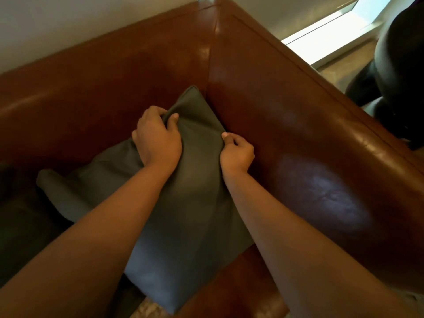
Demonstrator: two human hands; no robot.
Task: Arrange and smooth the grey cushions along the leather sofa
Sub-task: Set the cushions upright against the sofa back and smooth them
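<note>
no readable text, no labels, no brands, no numbers anywhere

Sofa point(263, 106): brown leather, glossy, smooth, strong sheen on the back and arm tops; one dull patch on the right inner panel with fine creases. Grey cushion point(188, 214): woven cloth, matt, no shine, soft folds where bunched, piped seam along the top edge. Second grey cushion point(57, 191) at left: same matt cloth. Wall point(68, 24): flat off-white, matt.
</note>
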